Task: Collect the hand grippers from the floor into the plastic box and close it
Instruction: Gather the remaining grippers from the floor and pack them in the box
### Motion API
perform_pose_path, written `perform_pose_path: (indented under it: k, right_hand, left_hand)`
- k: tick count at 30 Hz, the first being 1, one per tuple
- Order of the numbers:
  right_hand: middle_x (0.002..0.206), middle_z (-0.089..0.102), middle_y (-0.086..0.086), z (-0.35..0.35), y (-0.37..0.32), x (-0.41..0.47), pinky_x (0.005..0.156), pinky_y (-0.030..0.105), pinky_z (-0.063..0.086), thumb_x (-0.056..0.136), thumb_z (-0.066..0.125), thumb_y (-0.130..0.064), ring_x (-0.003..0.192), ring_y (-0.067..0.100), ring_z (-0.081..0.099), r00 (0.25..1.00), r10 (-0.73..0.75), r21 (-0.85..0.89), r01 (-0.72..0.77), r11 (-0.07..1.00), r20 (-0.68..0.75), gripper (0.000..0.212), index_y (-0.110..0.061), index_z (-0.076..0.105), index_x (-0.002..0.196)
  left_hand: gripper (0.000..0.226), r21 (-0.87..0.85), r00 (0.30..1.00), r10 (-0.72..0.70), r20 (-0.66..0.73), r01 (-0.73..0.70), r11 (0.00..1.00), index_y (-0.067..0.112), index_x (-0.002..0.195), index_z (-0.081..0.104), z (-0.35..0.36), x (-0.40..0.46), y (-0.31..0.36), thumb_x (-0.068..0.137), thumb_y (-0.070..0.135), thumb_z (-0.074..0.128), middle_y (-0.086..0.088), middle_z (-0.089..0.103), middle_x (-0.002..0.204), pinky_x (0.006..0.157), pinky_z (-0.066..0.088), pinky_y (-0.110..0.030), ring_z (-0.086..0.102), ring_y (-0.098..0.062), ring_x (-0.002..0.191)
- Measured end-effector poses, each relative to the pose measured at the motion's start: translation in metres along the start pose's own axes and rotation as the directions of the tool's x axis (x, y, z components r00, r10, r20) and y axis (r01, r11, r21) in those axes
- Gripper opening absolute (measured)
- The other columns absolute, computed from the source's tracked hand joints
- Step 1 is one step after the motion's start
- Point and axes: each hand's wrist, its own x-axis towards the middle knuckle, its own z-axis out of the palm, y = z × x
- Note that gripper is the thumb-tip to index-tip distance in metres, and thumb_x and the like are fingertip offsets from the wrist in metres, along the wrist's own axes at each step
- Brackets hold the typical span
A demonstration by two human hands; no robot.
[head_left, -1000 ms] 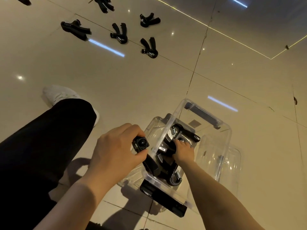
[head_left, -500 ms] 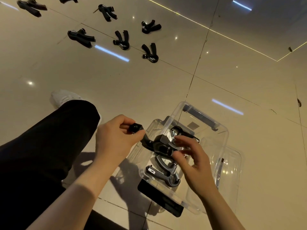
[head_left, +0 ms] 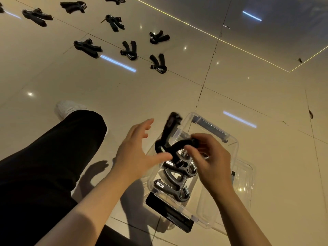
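In the head view, the clear plastic box [head_left: 232,153] sits open on the tiled floor [head_left: 177,96], just in front of the person's bent knee, and it already holds at least two hand grippers: one lying near the close end [head_left: 173,189] and another above it [head_left: 184,167], stacked loosely against each other. A further hand gripper [head_left: 170,137] is above the box's left rim, one handle standing up and the other curving toward the right; the right hand [head_left: 211,160] pinches that right handle with curled fingers, so this piece looks to be on its way in rather than settled. The left hand [head_left: 136,151] is released, fingers spread and straight, its thumb close to the gripper's bend but, as far as can be told, not holding it. Much is left: at least seven more grippers lie scattered on the floor well apart from the box, among them the nearest one [head_left: 158,63], one beside it [head_left: 129,50], one farther right [head_left: 158,37], a larger one to the left [head_left: 87,47] and others toward the top edge [head_left: 114,23]. A clear lid [head_left: 245,176] seems to lie beside or under the box on its right, though the transparent plastic makes its edges hard to sort out; closing has not begun. By this judgement the task is in its early part.
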Motion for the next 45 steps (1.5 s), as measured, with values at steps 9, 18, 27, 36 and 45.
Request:
perform_pose_path:
  k: [9,18,27,36,45]
  right_hand:
    - [0.085,0.070,0.004,0.003,-0.003,-0.005,0.069,0.024,0.052,0.080,0.066,-0.004,0.082,0.020,0.069,0.880,0.473,0.643,-0.392,0.658,0.051,0.018,-0.011,0.064,0.096]
    - [0.084,0.065,0.009,-0.003,0.007,-0.016,0.063,0.020,0.053,0.079,0.067,-0.003,0.079,0.022,0.070,0.872,0.451,0.516,-0.479,0.710,0.190,0.022,-0.005,0.061,0.101]
    - [0.140,0.037,-0.007,-0.004,0.027,-0.022,0.107,0.032,0.029,0.073,0.070,-0.047,0.130,0.012,0.031,0.946,-0.017,-0.455,0.171,0.874,0.324,0.070,-0.031,0.040,0.134]
    - [0.129,0.046,-0.007,0.002,0.067,-0.018,0.094,0.025,0.038,0.068,0.073,-0.047,0.115,0.012,0.043,0.857,0.103,-0.533,0.216,0.818,0.506,0.077,-0.026,0.041,0.135]
    - [0.118,0.049,0.003,0.008,0.166,0.059,0.083,0.036,0.046,0.067,0.071,-0.054,0.110,0.023,0.045,0.870,0.480,-0.842,-0.172,0.512,0.114,0.070,-0.018,0.048,0.124]
  left_hand:
    - [0.111,0.276,0.995,0.088,0.045,-0.097,0.956,0.025,0.146,0.009,0.011,-0.003,-0.010,0.063,0.051,0.077,0.007,0.015,0.151,0.109,0.020,-0.026,0.020,-0.013,0.136]
    - [0.105,0.507,0.972,0.055,0.230,-0.168,0.845,0.027,0.144,0.012,0.007,-0.003,-0.015,0.062,0.063,0.067,0.007,0.020,0.140,0.107,0.027,-0.031,0.015,-0.014,0.128]
    - [0.094,0.464,0.896,0.081,0.437,-0.302,0.833,0.030,0.136,0.028,0.010,-0.010,-0.017,0.058,0.063,0.068,0.010,0.029,0.119,0.095,0.039,-0.024,0.034,-0.008,0.109]
    - [0.097,0.495,0.846,0.169,0.505,-0.445,0.747,0.034,0.146,0.005,0.037,-0.013,-0.029,0.072,0.060,0.062,0.005,0.012,0.149,0.113,0.019,-0.030,0.009,-0.014,0.138]
    - [0.099,0.698,0.843,-0.064,0.535,-0.397,0.596,0.023,0.136,-0.031,0.057,-0.016,-0.062,0.084,0.068,0.040,0.001,-0.035,0.146,0.113,-0.011,-0.048,-0.028,-0.017,0.137]
